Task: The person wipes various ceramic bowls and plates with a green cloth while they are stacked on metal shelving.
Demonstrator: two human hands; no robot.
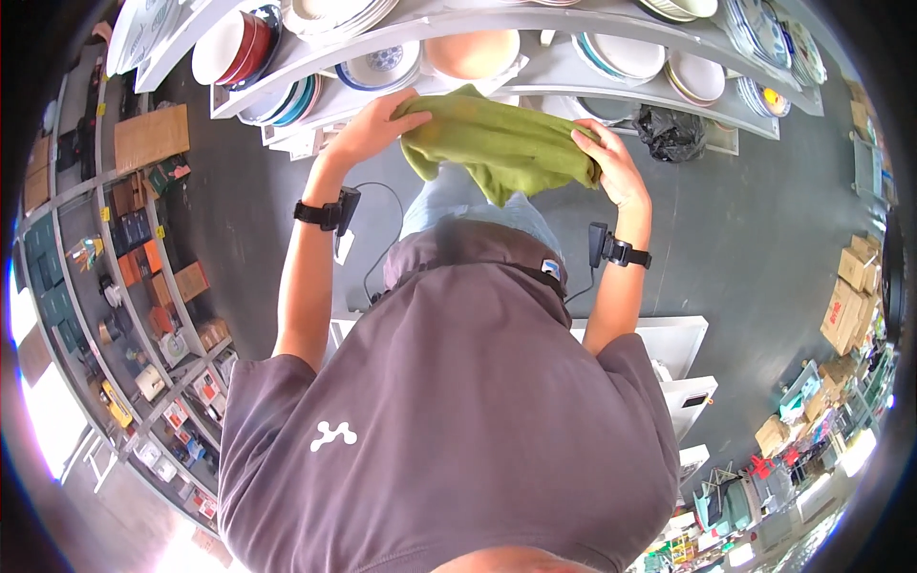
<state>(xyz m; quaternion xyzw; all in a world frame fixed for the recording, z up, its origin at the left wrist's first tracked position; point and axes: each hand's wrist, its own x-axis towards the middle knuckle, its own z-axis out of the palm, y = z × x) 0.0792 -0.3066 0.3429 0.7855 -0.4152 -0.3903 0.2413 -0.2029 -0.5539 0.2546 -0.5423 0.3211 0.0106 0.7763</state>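
Note:
A green cloth (501, 143) is stretched between my two hands, in front of me and just short of the shelves. My left hand (377, 124) grips its left end, the thumb lying over the fabric. At the right end my right hand (614, 162) pinches the cloth, with the thumb on top and the other fingers partly behind it. The lower edge of the fabric hangs in loose folds. Both wrists carry a black strap with a small dark device on it.
White shelves (564, 62) ahead hold stacked plates and bowls, including a red bowl (244, 48) and an orange-toned dish (473, 54). A black plastic bag (671, 132) sits by the lower shelf. Racks of goods (143, 277) line the left; cardboard boxes (845, 306) stand right.

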